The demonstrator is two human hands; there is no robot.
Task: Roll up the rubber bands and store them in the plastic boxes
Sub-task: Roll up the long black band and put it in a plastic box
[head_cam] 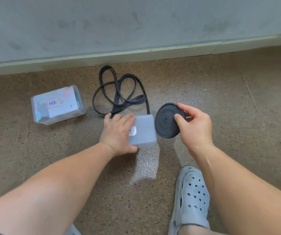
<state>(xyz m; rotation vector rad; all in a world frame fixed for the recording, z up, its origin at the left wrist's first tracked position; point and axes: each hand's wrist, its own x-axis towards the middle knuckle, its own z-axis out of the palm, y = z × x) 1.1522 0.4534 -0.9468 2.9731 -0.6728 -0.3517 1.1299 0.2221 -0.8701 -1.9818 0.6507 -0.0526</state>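
— Where's the rolled band (166, 122)?
— Pinched in the right hand (194, 128), thumb on its face, fingers over the rim, just right of the frosted box (144, 131).
— The left hand (117, 131)?
— It clasps that box on the floor (221, 92); a loose band (117, 99) lies behind.

plastic boxes (58, 106) (144, 129): 2 | rolled rubber band (165, 122): 1 | loose rubber band (136, 99): 1 | hands (117, 131) (194, 126): 2
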